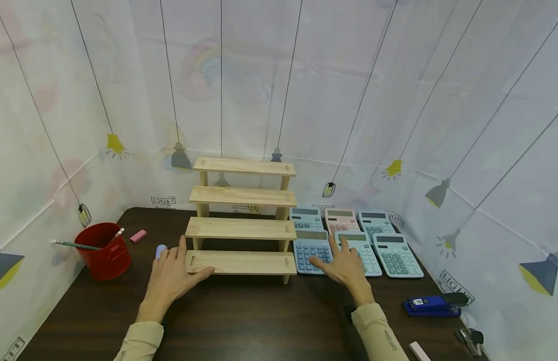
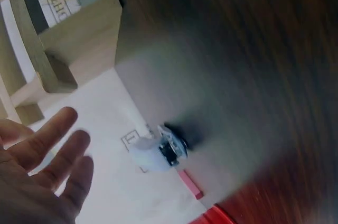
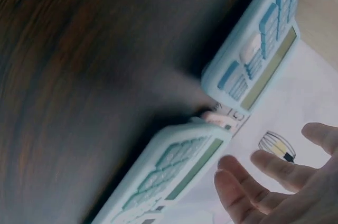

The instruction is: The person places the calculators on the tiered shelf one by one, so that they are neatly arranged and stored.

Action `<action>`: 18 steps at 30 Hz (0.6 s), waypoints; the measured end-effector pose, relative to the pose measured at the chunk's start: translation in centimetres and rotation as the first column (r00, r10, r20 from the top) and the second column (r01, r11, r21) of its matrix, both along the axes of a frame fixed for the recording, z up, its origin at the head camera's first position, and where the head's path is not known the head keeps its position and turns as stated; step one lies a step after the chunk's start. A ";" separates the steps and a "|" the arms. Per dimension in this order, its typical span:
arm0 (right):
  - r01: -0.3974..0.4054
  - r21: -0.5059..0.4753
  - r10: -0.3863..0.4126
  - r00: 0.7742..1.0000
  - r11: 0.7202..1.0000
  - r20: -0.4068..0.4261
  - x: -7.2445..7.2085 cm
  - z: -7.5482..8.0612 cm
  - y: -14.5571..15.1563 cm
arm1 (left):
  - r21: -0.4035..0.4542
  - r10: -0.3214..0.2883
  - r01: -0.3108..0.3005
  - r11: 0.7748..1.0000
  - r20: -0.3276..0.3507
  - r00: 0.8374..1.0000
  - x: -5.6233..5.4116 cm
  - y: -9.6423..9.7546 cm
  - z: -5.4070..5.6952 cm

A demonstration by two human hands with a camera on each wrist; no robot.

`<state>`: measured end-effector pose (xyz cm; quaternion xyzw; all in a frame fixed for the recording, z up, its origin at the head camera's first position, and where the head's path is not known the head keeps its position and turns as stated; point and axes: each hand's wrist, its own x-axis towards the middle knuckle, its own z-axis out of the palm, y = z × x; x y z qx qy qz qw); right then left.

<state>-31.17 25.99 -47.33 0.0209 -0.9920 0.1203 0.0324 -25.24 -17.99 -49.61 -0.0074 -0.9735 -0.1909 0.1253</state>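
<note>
A light wooden rack with stepped shelves stands at the back of the dark table. Beside the left end of its lowest shelf is my left hand, fingers spread and thumb stretched along the front edge; whether it touches the wood I cannot tell. My right hand hovers over the front row of calculators, its fingers apart and holding nothing. Under it lie a blue calculator and a mint-green calculator. In the right wrist view the fingers are clear of the mint calculator.
More calculators, including a pink one, lie behind. A red bucket holding pencils stands left, near a pink eraser and a small pale-blue object. At right are a blue stapler, metal clips and a white block.
</note>
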 end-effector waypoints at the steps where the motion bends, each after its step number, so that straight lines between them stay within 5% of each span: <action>1: -0.005 0.002 0.005 1.000 1.000 0.004 -0.1 0.0 -0.1 | 0.011 -0.008 0.008 1.000 0.006 1.000 0.0 0.2 0.0; 18: -0.002 0.012 0.001 0.996 1.000 0.084 -2.2 -2.1 -2.4 | 0.129 -0.066 0.065 0.990 0.001 0.998 -0.2 0.8 -1.0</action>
